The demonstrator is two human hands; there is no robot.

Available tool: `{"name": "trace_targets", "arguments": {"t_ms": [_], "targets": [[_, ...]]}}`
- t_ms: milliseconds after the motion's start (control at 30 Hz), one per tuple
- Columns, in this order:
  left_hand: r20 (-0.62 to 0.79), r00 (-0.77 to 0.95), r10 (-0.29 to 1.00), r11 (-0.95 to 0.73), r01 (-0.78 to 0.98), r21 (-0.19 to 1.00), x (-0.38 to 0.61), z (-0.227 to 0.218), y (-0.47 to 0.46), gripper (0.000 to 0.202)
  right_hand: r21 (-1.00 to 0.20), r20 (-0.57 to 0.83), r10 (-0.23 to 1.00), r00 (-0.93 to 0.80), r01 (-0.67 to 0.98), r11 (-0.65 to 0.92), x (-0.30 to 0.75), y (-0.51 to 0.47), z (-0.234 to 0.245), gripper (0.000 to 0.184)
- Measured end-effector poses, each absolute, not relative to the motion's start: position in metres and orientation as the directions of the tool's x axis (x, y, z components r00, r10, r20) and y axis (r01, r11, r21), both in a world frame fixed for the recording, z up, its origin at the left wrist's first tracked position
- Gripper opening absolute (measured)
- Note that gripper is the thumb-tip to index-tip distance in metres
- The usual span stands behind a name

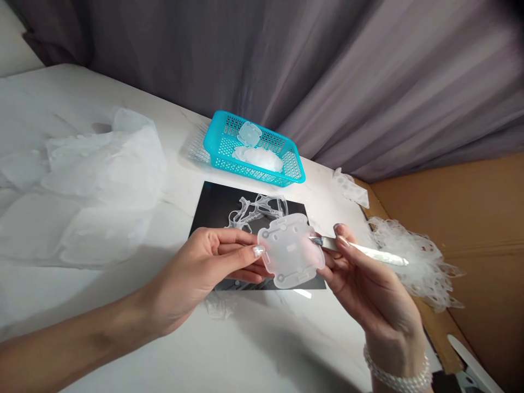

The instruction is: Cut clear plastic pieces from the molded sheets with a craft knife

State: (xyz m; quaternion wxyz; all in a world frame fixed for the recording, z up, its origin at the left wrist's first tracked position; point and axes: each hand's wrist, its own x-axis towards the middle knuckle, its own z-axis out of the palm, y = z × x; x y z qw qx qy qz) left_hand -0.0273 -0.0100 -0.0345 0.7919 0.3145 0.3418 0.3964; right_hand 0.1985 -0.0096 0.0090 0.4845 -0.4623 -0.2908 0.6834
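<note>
A translucent, frosted plastic plate with a notched outline and small slots is held up in front of me. My left hand pinches its left edge between thumb and fingers. In my right hand is a slim silver metal tool, its narrow tip against the plate's right side. I cannot tell whether it is a knife or tweezers. Fingers of the right hand also touch the plate's right edge from behind. Below the plate lies a black mat, with a tangled clear plastic offcut on it.
Behind the mat stands a turquoise basket with similar plates inside. A large pile of translucent pieces is on the left. Stringy offcuts heap at the right by a cardboard box. A grey curtain hangs behind the table.
</note>
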Motion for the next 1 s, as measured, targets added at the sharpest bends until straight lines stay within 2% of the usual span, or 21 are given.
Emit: {"name": "trace_targets", "arguments": {"t_ms": [433,733,1000], "targets": [[-0.371,0.415,0.831,0.523,-0.352,0.777,-0.0274,-0.0401,-0.0078,0.019,-0.819,-0.349,0.925,-0.149,-0.432,-0.379,0.1984,-0.0101,0.0076,0.016],[-0.356,0.408,0.841,0.508,-0.366,0.78,-0.028,-0.0411,-0.0079,0.017,-0.849,-0.353,0.928,-0.116,-0.378,-0.37,0.1998,-0.0088,0.0056,0.018],[-0.356,0.409,0.84,0.506,-0.359,0.784,-0.0278,-0.0411,-0.0073,0.019,-0.827,-0.378,0.92,-0.107,-0.407,-0.387,0.1983,-0.0093,0.0042,0.017]]}}
